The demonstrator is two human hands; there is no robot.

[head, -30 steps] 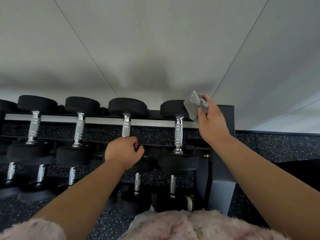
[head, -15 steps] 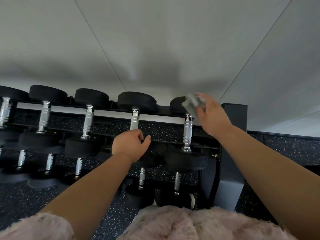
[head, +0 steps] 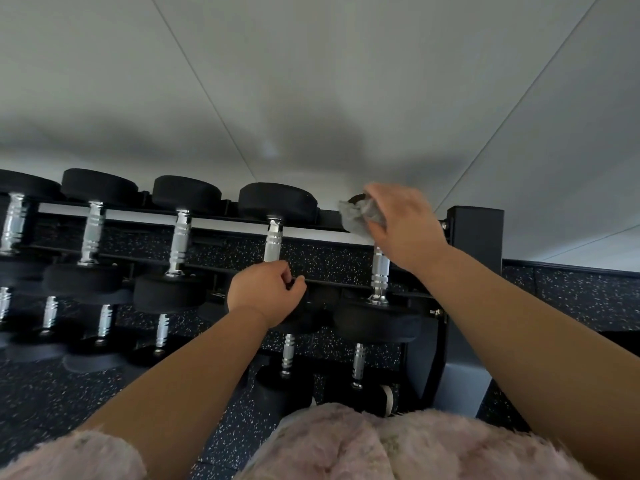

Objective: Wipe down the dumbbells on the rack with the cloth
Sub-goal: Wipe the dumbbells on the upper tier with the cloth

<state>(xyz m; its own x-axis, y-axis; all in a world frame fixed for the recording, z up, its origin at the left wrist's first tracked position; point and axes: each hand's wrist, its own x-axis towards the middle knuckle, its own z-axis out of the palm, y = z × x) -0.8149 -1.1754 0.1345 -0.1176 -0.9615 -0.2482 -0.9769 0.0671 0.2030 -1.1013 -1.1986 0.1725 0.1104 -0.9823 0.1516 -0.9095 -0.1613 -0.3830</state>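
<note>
Our right hand (head: 405,226) bunches the grey cloth (head: 360,214) in curled fingers and presses it on the far head of the rightmost dumbbell (head: 379,271) on the rack's (head: 474,237) top tier. Our left hand (head: 266,296) is curled over the near head of the second dumbbell (head: 273,239), just beside it. More black-headed dumbbells with chrome handles run off to the left, and others lie on the tier below. Speckled dark flooring (head: 571,299) lies beneath, and our fluffy pink garment (head: 381,445) fills the bottom edge.
</note>
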